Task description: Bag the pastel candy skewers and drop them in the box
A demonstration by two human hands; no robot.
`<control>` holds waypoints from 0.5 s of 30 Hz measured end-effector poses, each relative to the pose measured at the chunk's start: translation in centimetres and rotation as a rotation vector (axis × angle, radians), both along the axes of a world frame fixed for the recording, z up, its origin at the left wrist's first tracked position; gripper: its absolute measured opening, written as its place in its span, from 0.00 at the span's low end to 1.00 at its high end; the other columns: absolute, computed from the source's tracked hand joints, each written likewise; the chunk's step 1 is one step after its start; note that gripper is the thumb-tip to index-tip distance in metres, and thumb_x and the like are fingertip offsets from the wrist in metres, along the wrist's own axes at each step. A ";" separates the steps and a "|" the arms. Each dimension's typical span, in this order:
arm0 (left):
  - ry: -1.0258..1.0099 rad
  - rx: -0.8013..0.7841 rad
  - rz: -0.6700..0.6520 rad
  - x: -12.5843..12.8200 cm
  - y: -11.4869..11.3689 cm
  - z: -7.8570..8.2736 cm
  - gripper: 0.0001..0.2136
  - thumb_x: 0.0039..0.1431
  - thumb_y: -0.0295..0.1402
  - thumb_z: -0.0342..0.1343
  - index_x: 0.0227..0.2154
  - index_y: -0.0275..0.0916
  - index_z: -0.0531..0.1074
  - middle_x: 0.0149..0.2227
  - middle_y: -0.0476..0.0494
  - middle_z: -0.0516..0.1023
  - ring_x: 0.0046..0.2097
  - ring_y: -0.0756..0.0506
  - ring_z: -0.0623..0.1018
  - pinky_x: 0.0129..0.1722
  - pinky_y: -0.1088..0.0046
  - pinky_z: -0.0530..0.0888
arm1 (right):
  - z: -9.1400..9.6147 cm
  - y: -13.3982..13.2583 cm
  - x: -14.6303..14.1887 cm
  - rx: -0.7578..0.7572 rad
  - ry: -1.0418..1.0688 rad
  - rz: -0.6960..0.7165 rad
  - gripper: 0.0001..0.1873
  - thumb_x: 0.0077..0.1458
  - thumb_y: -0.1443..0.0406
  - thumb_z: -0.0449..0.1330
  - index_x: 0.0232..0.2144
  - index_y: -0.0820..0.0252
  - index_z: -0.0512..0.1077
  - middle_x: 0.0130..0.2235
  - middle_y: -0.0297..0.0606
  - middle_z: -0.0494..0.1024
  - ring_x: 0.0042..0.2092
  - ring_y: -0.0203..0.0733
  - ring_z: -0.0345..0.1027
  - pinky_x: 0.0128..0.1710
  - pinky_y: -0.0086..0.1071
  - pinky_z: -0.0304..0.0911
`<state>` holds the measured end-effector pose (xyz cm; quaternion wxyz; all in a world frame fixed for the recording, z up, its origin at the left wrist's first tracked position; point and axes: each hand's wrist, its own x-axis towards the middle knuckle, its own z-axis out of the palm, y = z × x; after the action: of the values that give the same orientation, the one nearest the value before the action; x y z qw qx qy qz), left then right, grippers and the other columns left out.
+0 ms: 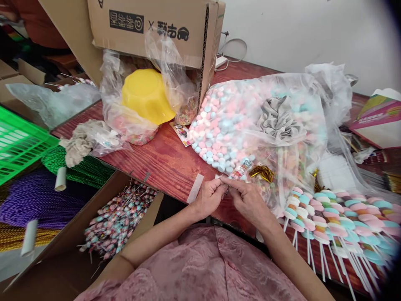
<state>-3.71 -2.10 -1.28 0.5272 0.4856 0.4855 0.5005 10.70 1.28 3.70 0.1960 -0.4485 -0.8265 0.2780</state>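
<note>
My left hand [210, 195] and my right hand [248, 197] meet at the front edge of the red wooden table [163, 167]. Thumbs and fingertips on both are pinched together, and whatever sits between them is too small or hidden to name. Just beyond the fingertips lies a printed label [241, 168] with a square code on it. Gold metallic twist ties [262, 173] lie close to my right hand. Farther back spreads a large clear bag of pink, white and blue candies [216, 133], with a grey scrunched cloth [277, 119] on top.
Candy skewers on white sticks [332, 213] lie at right. A yellow bowl [145, 94] rests among plastic bags before a cardboard box [153, 33]. At left are a green crate [25, 140], purple cords [40, 200] and a carton of small wrapped candy sticks [115, 219].
</note>
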 end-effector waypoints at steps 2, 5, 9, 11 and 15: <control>0.015 0.027 0.016 -0.1 0.0 0.2 0.17 0.62 0.40 0.50 0.21 0.37 0.61 0.21 0.54 0.58 0.26 0.53 0.58 0.27 0.75 0.57 | -0.2 -0.4 -0.1 -0.010 0.046 -0.003 0.23 0.56 0.72 0.50 0.48 0.55 0.78 0.34 0.37 0.84 0.30 0.40 0.73 0.33 0.34 0.67; -0.010 0.035 0.038 -0.3 0.1 1.1 0.17 0.62 0.41 0.50 0.21 0.37 0.62 0.21 0.54 0.59 0.26 0.53 0.58 0.27 0.75 0.58 | -0.8 -1.6 -0.3 0.025 0.261 -0.115 0.19 0.58 0.70 0.54 0.49 0.54 0.76 0.36 0.36 0.83 0.33 0.39 0.74 0.36 0.34 0.69; -0.055 0.047 0.019 0.0 0.4 2.3 0.17 0.62 0.41 0.50 0.21 0.37 0.64 0.21 0.53 0.61 0.26 0.53 0.60 0.27 0.76 0.60 | -1.7 -3.5 -0.4 -0.004 0.652 -0.386 0.06 0.55 0.66 0.63 0.38 0.55 0.74 0.32 0.34 0.79 0.31 0.37 0.72 0.32 0.31 0.68; -0.048 0.084 -0.010 0.4 0.6 2.7 0.16 0.61 0.40 0.50 0.21 0.37 0.65 0.22 0.52 0.63 0.27 0.52 0.63 0.28 0.76 0.62 | -1.7 -3.9 -0.4 -0.174 0.832 -0.453 0.04 0.54 0.64 0.65 0.32 0.57 0.73 0.24 0.30 0.75 0.25 0.34 0.68 0.27 0.28 0.64; -0.030 0.135 -0.089 1.0 0.8 3.3 0.17 0.62 0.39 0.51 0.20 0.36 0.66 0.22 0.50 0.67 0.28 0.52 0.67 0.30 0.76 0.64 | -1.4 -3.3 0.2 -0.628 1.088 -0.454 0.12 0.44 0.61 0.71 0.26 0.59 0.73 0.21 0.30 0.73 0.20 0.29 0.60 0.22 0.26 0.58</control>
<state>-2.72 -1.26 2.06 0.5222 0.5337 0.4206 0.5153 10.89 -2.04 2.33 0.4988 -0.4430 -0.3744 0.6441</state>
